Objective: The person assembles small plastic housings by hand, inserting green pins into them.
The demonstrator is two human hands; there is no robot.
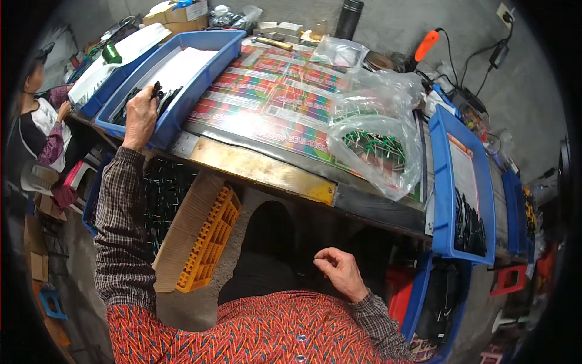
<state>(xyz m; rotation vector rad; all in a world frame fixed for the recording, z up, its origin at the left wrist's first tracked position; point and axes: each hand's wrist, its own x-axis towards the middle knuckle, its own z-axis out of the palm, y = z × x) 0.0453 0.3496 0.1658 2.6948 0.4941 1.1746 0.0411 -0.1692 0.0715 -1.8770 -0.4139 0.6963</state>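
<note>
At the left, my left hand [141, 114] reaches over the near end of a blue plastic tray [182, 103]. Its fingers are closed on a small black plastic piece [157, 91]; the exact kind cannot be made out. More black pieces [170, 100] lie in the tray beside the hand, next to a white sheet. My right hand [343, 273] hovers over my lap, below the table edge. Its fingers are curled, thumb close to the forefinger, and nothing shows between them.
A clear plastic bag [376, 151] of green-and-metal parts lies on the table's printed covering [267, 109]. Another blue tray [445, 182] with black pieces stands at the right. Below the table are an orange crate [209, 242] and a blue bin [418, 297]. A co-worker [45, 121] sits far left.
</note>
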